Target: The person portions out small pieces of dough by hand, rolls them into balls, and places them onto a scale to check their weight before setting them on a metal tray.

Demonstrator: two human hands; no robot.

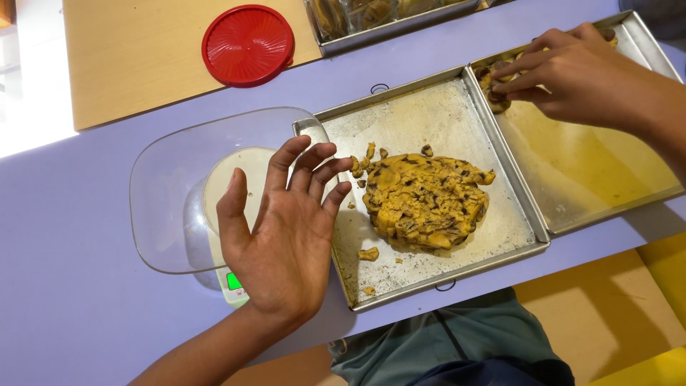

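We see most dough (423, 201) unportioned; our left hand (286, 229) spread empty over the scale bowl (171, 179), right hand (572, 75) at two o'clock pinching a dough piece (494, 91).

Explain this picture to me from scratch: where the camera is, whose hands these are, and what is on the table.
There is one picture, taken by a camera worn on a person's head and looking down at their own bare hands; no machine is involved.

The left hand is open with fingers spread, held above a clear plastic bowl that sits on a small kitchen scale. It holds nothing.

The right hand reaches to a small piece of dough in the far corner of a greasy metal tray, its fingertips on it.

Between the two hands sits a second metal tray with a big lump of yellow dough with dark chips and some crumbs.

All this rests on a lilac table. Farther back lie a red round lid on a wooden board, and another tray, only partly in view.
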